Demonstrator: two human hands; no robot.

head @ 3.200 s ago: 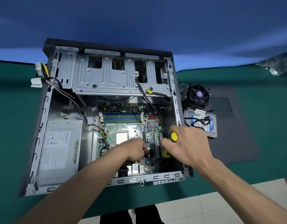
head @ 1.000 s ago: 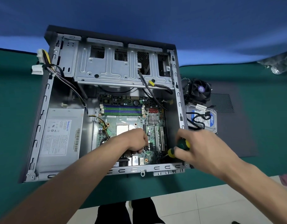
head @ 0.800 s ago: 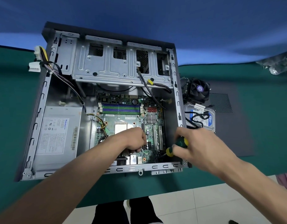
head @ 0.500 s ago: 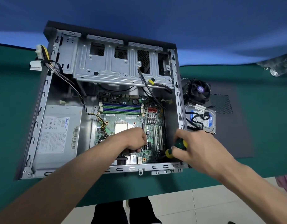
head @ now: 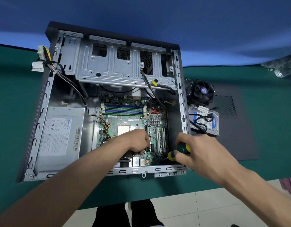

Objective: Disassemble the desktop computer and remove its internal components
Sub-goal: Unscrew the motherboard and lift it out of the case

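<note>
The open desktop case (head: 182,102) lies on its side on the green table. Inside it sits the green motherboard (head: 133,118), with a grey power supply (head: 59,135) to its left. My left hand (head: 138,141) rests curled on the board's near part, just left of the white expansion slots; whether it holds anything is hidden. My right hand (head: 197,153) grips a green and yellow screwdriver (head: 179,151), whose dark shaft points down-left into the case's near right corner. The tip is hidden in shadow.
A black cooler fan (head: 202,92) and a blue-labelled hard drive (head: 205,123) lie on a dark mat (head: 236,131) right of the case. Loose white connectors (head: 38,66) hang over the case's far left wall. The table's near edge runs just below the case.
Since 3.2 s ago my right hand has lowered and tilted the screwdriver from upright over the slots to the near right corner. In the last second both hands have stayed nearly still.
</note>
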